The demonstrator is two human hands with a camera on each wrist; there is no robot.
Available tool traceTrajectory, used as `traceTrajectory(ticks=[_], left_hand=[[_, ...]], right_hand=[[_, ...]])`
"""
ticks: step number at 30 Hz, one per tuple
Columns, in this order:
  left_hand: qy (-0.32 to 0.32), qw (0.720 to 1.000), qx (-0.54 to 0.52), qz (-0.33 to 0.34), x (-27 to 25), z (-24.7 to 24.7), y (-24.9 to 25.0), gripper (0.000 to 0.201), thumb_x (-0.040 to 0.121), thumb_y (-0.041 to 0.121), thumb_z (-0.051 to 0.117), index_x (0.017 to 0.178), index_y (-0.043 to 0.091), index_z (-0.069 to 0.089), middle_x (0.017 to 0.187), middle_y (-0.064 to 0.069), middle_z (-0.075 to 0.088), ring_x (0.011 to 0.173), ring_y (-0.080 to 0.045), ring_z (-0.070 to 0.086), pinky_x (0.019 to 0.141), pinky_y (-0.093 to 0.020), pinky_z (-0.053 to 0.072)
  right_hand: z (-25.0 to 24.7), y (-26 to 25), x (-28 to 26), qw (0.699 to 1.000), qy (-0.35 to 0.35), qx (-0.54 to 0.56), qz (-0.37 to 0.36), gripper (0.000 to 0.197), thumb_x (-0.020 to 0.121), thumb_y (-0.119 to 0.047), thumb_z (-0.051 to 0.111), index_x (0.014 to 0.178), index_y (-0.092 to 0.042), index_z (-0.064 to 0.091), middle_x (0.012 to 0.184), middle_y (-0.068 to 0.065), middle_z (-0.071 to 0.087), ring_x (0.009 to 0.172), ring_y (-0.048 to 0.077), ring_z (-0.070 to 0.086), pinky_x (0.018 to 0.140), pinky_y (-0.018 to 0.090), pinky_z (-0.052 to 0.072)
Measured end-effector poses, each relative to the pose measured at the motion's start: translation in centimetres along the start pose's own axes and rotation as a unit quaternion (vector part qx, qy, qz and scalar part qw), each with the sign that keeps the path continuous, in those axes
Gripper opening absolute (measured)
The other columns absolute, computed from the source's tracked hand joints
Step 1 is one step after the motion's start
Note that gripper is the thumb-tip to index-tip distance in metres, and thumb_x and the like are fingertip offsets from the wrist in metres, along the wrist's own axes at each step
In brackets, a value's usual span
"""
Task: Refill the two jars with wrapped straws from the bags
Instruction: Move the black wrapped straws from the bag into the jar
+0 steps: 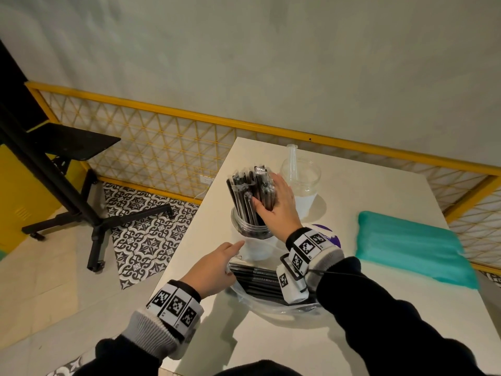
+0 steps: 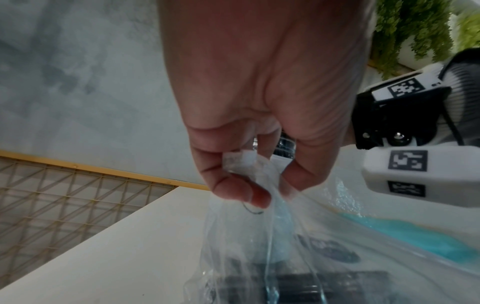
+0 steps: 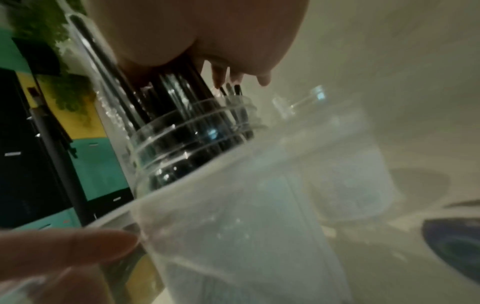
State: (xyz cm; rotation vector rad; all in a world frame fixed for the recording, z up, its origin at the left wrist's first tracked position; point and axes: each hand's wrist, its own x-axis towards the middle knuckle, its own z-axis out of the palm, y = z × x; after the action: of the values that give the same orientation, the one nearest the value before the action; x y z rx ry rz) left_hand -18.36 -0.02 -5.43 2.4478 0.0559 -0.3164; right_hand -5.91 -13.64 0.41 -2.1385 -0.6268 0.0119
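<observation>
A clear jar (image 1: pixel 250 226) on the white table (image 1: pixel 379 308) stands full of black wrapped straws (image 1: pixel 248 191). My right hand (image 1: pixel 276 202) grips that bundle from the right, fingers curled round it above the jar's mouth (image 3: pixel 192 131). Behind it stands a second clear jar (image 1: pixel 301 177) holding one clear straw. A clear plastic bag (image 1: pixel 271 294) with more black straws (image 1: pixel 257 278) lies near me. My left hand (image 1: pixel 214 267) pinches the bag's edge (image 2: pixel 244 164) between thumb and fingers. The right wrist view is blurred.
A teal bag of straws (image 1: pixel 412 245) lies at the table's right. A dark purple lid (image 1: pixel 328 234) lies partly hidden behind my right wrist. A yellow mesh railing (image 1: pixel 168 137) runs behind the table. A black stand (image 1: pixel 67 185) is on the floor at left.
</observation>
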Motion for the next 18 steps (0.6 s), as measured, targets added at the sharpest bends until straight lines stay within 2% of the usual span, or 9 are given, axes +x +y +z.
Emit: traceTrajectory(ticks=[2, 4, 6, 8, 10, 11, 13, 15, 18], left_hand=[[0.000, 1.000, -0.002, 0.000, -0.1, 0.0, 0.0, 0.076, 0.080, 0.007, 0.053, 0.147, 0.024, 0.024, 0.131, 0.002, 0.047, 0.074, -0.011, 0.046, 0.072, -0.019, 0.042], [-0.001, 1.000, -0.005, -0.001, -0.1, 0.1, 0.1, 0.076, 0.079, 0.007, 0.054, 0.148, 0.024, 0.024, 0.131, 0.002, 0.047, 0.075, -0.011, 0.046, 0.074, -0.022, 0.045], [0.000, 1.000, -0.006, -0.003, -0.1, 0.1, 0.1, 0.077, 0.079, 0.006, 0.054, 0.148, 0.024, 0.024, 0.131, 0.002, 0.047, 0.074, -0.011, 0.048, 0.076, -0.025, 0.048], [0.000, 1.000, -0.005, -0.003, -0.1, 0.1, 0.2, 0.077, 0.079, 0.006, 0.054, 0.148, 0.024, 0.024, 0.132, 0.003, 0.046, 0.075, -0.013, 0.050, 0.078, -0.029, 0.050], [-0.002, 1.000, -0.003, -0.002, -0.2, 0.2, 0.2, 0.077, 0.078, 0.006, 0.054, 0.147, 0.024, 0.024, 0.132, 0.003, 0.046, 0.078, -0.016, 0.054, 0.079, -0.031, 0.050], [-0.002, 1.000, -0.002, -0.002, -0.3, 0.2, 0.2, 0.078, 0.078, 0.005, 0.053, 0.147, 0.025, 0.024, 0.132, 0.003, 0.046, 0.080, -0.017, 0.056, 0.079, -0.031, 0.050], [-0.003, 1.000, 0.002, 0.002, -0.4, 0.3, 0.3, 0.080, 0.077, 0.004, 0.053, 0.147, 0.025, 0.024, 0.132, 0.003, 0.045, 0.079, -0.016, 0.055, 0.075, -0.029, 0.049], [-0.009, 1.000, 0.011, 0.003, -0.5, 0.3, 0.5, 0.081, 0.076, 0.003, 0.053, 0.148, 0.025, 0.022, 0.134, 0.003, 0.044, 0.078, -0.017, 0.056, 0.074, -0.030, 0.048], [-0.015, 1.000, 0.022, 0.001, -0.8, 0.3, 0.8, 0.082, 0.077, 0.003, 0.053, 0.149, 0.024, 0.019, 0.139, 0.004, 0.042, 0.080, -0.017, 0.055, 0.075, -0.029, 0.047]], right_hand=[[-0.4, 0.1, 0.2, 0.999, -0.012, 0.031, 0.026, 0.079, 0.075, -0.061, 0.056, 0.141, -0.026, 0.029, 0.151, 0.001, 0.030, 0.141, 0.020, 0.023, 0.114, 0.053, 0.022], [-1.3, -0.3, 0.1, 0.996, -0.024, 0.077, 0.044, 0.094, 0.072, -0.057, 0.066, 0.146, -0.027, 0.016, 0.155, -0.001, 0.021, 0.143, 0.016, 0.018, 0.116, 0.048, 0.021], [-2.3, -1.3, -0.8, 0.993, -0.001, 0.109, 0.042, 0.102, 0.070, -0.055, 0.071, 0.147, -0.030, 0.009, 0.156, -0.005, 0.019, 0.142, 0.010, 0.018, 0.116, 0.035, 0.020], [-3.2, -2.7, -2.6, 0.988, 0.087, 0.126, 0.013, 0.082, 0.074, -0.047, 0.071, 0.141, -0.025, 0.028, 0.141, -0.004, 0.040, 0.128, 0.003, 0.037, 0.104, 0.015, 0.030], [-3.4, -3.8, -4.8, 0.977, 0.150, 0.138, -0.057, 0.031, 0.080, -0.037, 0.065, 0.106, -0.021, 0.056, 0.101, -0.001, 0.058, 0.092, 0.000, 0.052, 0.079, 0.010, 0.040], [-3.0, -3.8, -5.8, 0.977, 0.133, 0.149, -0.076, 0.014, 0.083, -0.032, 0.061, 0.087, -0.019, 0.060, 0.083, -0.001, 0.058, 0.076, 0.003, 0.052, 0.069, 0.013, 0.041], [-1.2, -2.6, -7.3, 0.989, 0.025, 0.135, -0.045, 0.020, 0.084, -0.024, 0.061, 0.069, -0.011, 0.062, 0.066, 0.002, 0.059, 0.063, 0.009, 0.053, 0.063, 0.023, 0.046], [1.2, -0.2, -7.9, 0.991, -0.129, 0.025, 0.026, 0.016, 0.085, -0.024, 0.060, 0.079, -0.013, 0.070, 0.077, 0.004, 0.068, 0.072, 0.016, 0.061, 0.075, 0.036, 0.051], [4.0, 3.7, -8.5, 0.943, -0.262, -0.199, 0.047, 0.034, 0.086, -0.031, 0.059, 0.116, -0.016, 0.062, 0.114, 0.006, 0.063, 0.106, 0.023, 0.057, 0.094, 0.037, 0.044]])
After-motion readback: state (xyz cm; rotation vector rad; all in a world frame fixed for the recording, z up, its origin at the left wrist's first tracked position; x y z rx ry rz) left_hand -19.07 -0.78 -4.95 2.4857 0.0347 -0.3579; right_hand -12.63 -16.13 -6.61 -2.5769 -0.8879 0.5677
